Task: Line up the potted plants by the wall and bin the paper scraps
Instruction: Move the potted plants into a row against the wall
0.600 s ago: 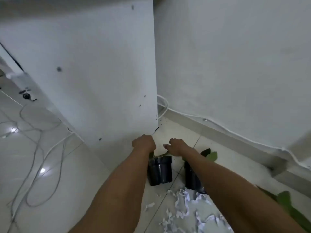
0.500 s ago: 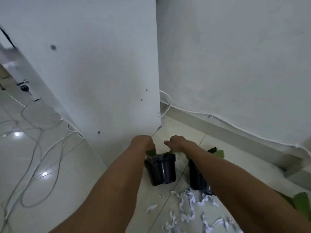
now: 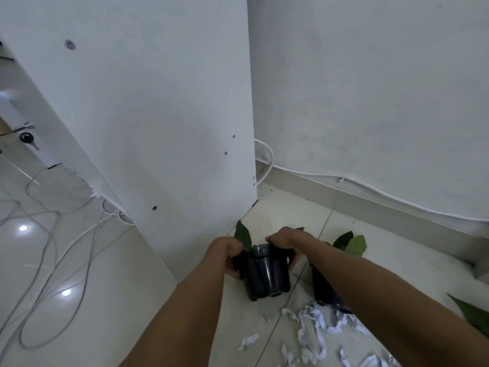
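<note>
**Both hands on one pot at the panel's foot**

Left hand (image 3: 225,254) is curled round the left side of the rim of a black pot (image 3: 266,276), fingers closed on it. Right hand (image 3: 287,238) is clamped over the rim from the far right side, thumb coming down the pot's right wall. So both have hold of the same pot, one at its 9 o'clock, one at its 2 o'clock.

The pot sits low centre in view, upright or close to it. Can't tell if its base is on the floor (image 3: 132,300) or just off it. A leaf (image 3: 243,234) sticks up at the pot's 11 o'clock, against the bottom corner of the white panel (image 3: 158,115).

Second pot (image 3: 324,290) is at the first pot's 3 o'clock, just beside it, mostly hidden behind the right forearm. Leaves (image 3: 353,245) show past the forearm at about 1 o'clock from it. More leaves (image 3: 473,313) at the right edge of frame; what they belong to is out of view.

Paper scraps (image 3: 317,332) lie on the floor at the pots' 5 to 6 o'clock, a loose heap of white strips near the second pot's base, with one stray piece (image 3: 248,341) apart at the left.

Wall (image 3: 370,102) runs behind at 12 to 3 o'clock, with a white cable (image 3: 370,186) along the skirting. Loose cables (image 3: 47,247) coil on the floor at 9 o'clock. A key (image 3: 27,139) hangs in a lock at far left.
</note>
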